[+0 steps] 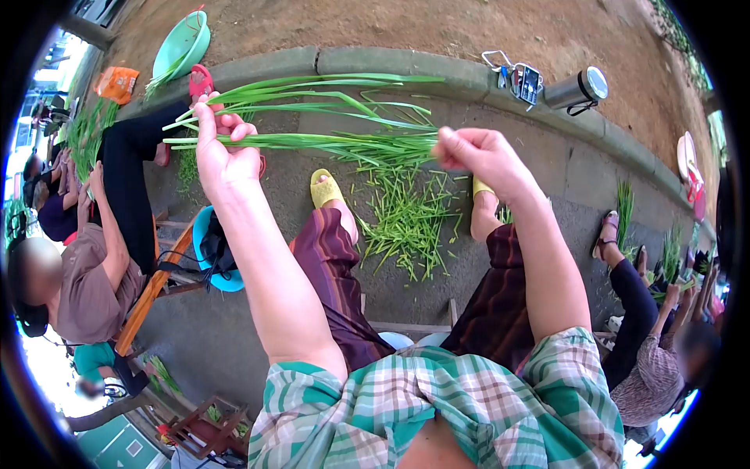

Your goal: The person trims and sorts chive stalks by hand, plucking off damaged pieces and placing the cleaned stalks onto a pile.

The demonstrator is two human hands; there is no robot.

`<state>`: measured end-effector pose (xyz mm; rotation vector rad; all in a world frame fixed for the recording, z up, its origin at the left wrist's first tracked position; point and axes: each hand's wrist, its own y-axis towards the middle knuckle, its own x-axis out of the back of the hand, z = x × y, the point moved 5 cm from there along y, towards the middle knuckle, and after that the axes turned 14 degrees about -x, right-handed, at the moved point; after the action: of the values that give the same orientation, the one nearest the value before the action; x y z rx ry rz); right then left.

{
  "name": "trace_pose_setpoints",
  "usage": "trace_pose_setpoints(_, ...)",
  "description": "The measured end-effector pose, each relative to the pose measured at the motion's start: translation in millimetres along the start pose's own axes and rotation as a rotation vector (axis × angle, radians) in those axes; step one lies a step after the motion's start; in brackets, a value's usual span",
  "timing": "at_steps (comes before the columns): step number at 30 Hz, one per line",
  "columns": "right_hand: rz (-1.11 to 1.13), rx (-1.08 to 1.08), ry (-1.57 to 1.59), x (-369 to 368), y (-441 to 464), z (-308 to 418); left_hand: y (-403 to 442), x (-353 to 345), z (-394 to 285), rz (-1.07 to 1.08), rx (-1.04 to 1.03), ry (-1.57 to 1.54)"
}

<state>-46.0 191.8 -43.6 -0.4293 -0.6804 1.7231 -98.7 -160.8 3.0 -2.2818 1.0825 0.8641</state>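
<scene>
My left hand [226, 148] holds a bunch of long green stalks [312, 142] near their pale cut ends, at the upper left. The stalks run to the right in two strands, an upper one with loose, spread leaves and a lower, tighter one. At the far end of the lower strand, my right hand [476, 155] pinches the leaf tips between thumb and fingers. Below the stalks, a pile of short green cuttings [410, 223] lies on the pavement between my feet, which wear yellow slippers [324, 188].
A stone curb [391, 62] crosses the top, bearing a metal flask [576, 88] and a small box of items [526, 84]. A green basin [182, 43] and an orange bag [116, 84] are upper left. Seated people [94, 258] flank me; a blue bucket [205, 248] is at left.
</scene>
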Motion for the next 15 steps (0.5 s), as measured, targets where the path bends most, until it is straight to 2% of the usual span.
trace_pose_setpoints(1,0.043,0.025,-0.149,-5.2,-5.6,2.5,0.1,-1.3,-0.2,-0.005,-0.005,0.004)
trace_pose_setpoints(3,0.236,0.091,-0.245,-21.5,-11.1,0.2,0.6,1.1,-0.8,-0.015,-0.007,0.014)
trace_pose_setpoints(5,0.285,0.121,-0.251,-31.6,-15.3,0.9,3.0,3.0,0.1,0.004,0.034,-0.014)
trace_pose_setpoints(8,0.04,0.155,-0.205,-34.2,-4.8,-6.5,0.0,0.1,3.2,0.022,0.068,-0.042)
trace_pose_setpoints(9,0.037,0.152,-0.205,-37.2,-0.8,-9.0,-1.6,-2.6,3.7,0.02,0.069,-0.044)
trace_pose_setpoints(11,-0.159,0.192,-0.153,-30.7,5.9,-7.1,-4.9,-7.2,6.8,0.011,0.062,-0.036)
trace_pose_setpoints(15,-0.256,0.232,-0.109,-30.7,6.7,1.1,-10.1,-12.5,14.0,0.016,0.051,-0.02)
